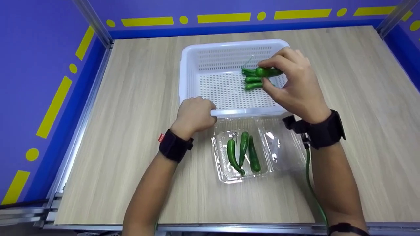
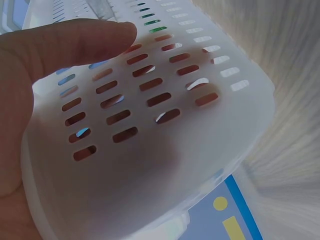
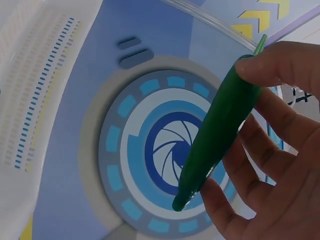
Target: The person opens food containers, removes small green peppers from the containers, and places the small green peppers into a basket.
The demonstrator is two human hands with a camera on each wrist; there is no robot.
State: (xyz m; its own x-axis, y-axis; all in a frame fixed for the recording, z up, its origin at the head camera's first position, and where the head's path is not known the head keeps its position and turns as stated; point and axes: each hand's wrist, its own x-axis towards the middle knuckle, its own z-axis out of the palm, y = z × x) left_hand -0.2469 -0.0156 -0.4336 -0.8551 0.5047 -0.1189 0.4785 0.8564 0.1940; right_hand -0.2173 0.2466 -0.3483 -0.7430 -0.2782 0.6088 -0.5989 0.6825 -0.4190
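Blue walls with yellow dashes close in a pale wooden table (image 1: 131, 183). On it, a white perforated basket (image 1: 226, 93) holds two green peppers (image 1: 253, 82) lying crosswise near its right wall. Just in front, an open clear clamshell tray (image 1: 226, 175) holds three peppers (image 1: 243, 153) lying lengthwise, stems away. Right hand (image 1: 295, 83) pinches a pepper (image 1: 267, 71) above the basket, its long axis left-right, stem leftward. Left hand (image 1: 194, 114) curls round the basket's near rim.
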